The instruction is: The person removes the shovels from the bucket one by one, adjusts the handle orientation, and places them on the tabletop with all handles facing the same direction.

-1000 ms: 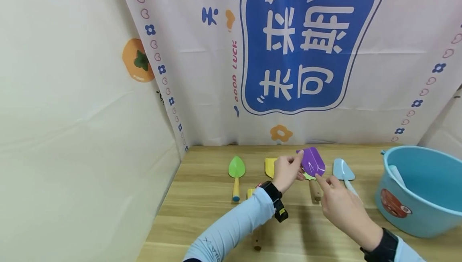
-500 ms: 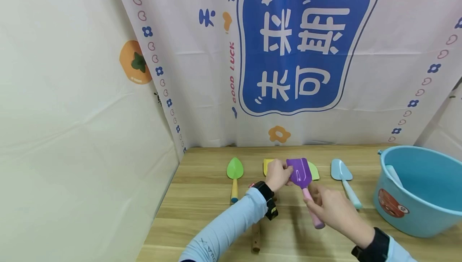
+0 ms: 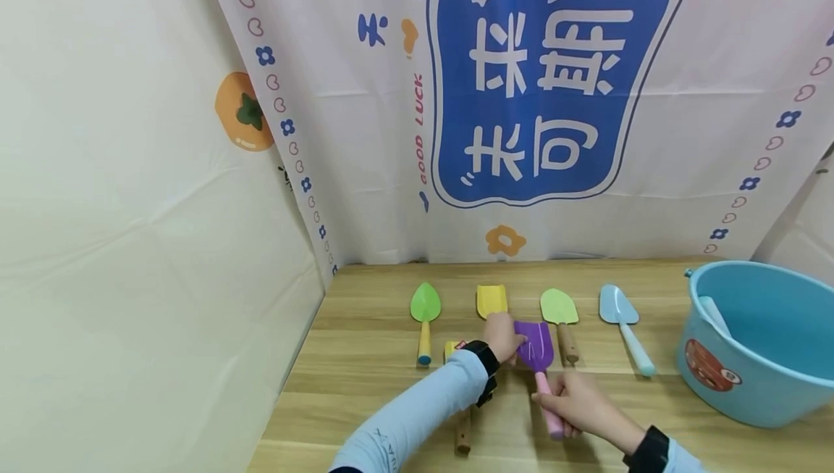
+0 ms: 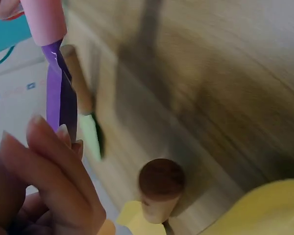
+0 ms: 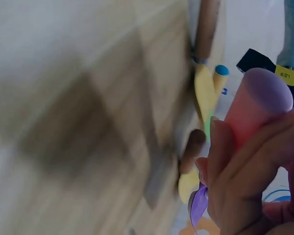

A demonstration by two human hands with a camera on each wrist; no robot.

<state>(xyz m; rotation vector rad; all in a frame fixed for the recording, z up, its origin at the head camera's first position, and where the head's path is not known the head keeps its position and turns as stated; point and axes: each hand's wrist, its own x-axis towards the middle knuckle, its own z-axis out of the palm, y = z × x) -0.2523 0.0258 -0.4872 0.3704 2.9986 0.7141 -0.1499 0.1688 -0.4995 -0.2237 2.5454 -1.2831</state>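
Note:
A toy shovel with a purple blade (image 3: 536,346) and a pink handle (image 5: 250,107) is held over the table by both hands. My left hand (image 3: 502,335) pinches the left edge of the blade between thumb and fingers. Around the handle curl the fingers of my right hand (image 3: 580,400). Just beyond the left hand lies a yellow shovel (image 3: 491,299), whose wooden handle (image 4: 161,186) shows in the left wrist view. A light green shovel (image 3: 559,306) with a wooden handle lies behind the purple one. My left forearm partly covers another yellow shovel (image 3: 451,348).
At the left of the wooden table (image 3: 365,415) lies a green shovel (image 3: 426,303) with a yellow handle. A light blue shovel (image 3: 617,305) lies to the right, beside a blue bucket (image 3: 723,400) with a light blue piece inside. A printed cloth (image 3: 378,219) hangs behind.
The purple shovel has turned, its handle swinging toward me, and come lower and nearer. My right hand moved from the blade to the handle; my left keeps the blade's edge.

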